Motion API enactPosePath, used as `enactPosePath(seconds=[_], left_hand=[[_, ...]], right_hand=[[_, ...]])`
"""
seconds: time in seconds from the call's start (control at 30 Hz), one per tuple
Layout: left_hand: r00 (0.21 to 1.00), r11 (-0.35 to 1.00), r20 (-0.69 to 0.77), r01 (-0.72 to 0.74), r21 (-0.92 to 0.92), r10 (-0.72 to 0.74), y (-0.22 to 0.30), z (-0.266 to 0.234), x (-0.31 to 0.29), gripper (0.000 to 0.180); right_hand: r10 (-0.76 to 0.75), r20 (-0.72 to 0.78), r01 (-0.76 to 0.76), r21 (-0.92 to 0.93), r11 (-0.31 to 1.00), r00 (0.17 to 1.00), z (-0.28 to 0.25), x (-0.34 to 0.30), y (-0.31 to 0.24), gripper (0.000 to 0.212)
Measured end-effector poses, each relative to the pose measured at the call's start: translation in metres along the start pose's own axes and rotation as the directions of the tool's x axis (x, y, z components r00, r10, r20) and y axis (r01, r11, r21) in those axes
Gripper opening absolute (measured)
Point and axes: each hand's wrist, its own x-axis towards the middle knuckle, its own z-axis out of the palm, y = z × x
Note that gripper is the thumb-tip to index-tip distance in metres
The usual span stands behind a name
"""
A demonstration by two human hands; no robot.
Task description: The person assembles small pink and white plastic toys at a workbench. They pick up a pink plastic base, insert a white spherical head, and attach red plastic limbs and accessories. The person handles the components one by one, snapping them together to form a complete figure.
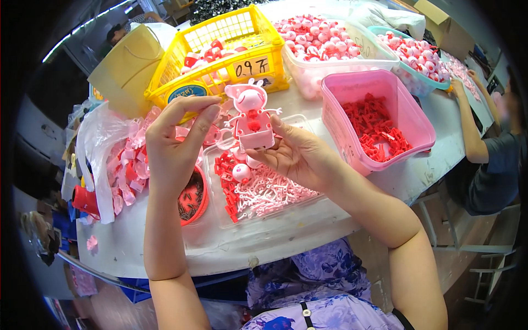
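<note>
A pink toy figure (250, 113) with a round head, small white arms and a red piece in its middle is held up over the table. My right hand (300, 151) grips it by its lower pink block between thumb and fingers. Beside the toy's head, my left hand (179, 135) is raised with thumb and forefinger pinched together; whatever may be between the tips is too small to make out. Below both hands lies a clear tray (220, 206) of red parts, thin pale pink arm pieces (269, 192) and a few round heads (241, 172).
A red bowl (204, 206) of small dark pieces stands left of the tray, near loose pink parts (129, 170). To the right is a pink bin (341, 126) of red parts. Behind stand a yellow crate (192, 77), a clear tub (352, 63) and a teal basin (437, 83). A co-worker (484, 148) sits at right.
</note>
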Motion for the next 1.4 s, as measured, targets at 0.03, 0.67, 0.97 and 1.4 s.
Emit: enactPosePath(seconds=[0.03,0.67,0.97,1.4], left_hand=[[1.0,1.0,0.016,0.017,-0.015,-0.017,0.003,-0.001,-0.001,0.013],[0.72,0.779,0.483,0.126,0.614,-0.498,-0.003,-0.051,-0.013,0.011],[0.714,0.676,0.274,0.364,0.64,-0.644,-0.033,-0.074,-0.078,0.013],[0.792,0.741,0.153,0.46,0.489,-0.592,-0.039,-0.085,-0.116,0.013]], right_hand=[[-0.012,0.001,0.012,0.013,1.0,1.0,0.001,0.0,0.0,0.044],[-0.103,0.048,0.107,-0.087,0.99,0.993,0.001,0.0,-0.008,0.027],[-0.05,0.088,0.058,-0.097,0.994,0.995,0.0,-0.002,-0.002,0.027],[-0.048,0.074,0.059,-0.149,0.987,0.996,-0.003,0.001,0.002,0.028]])
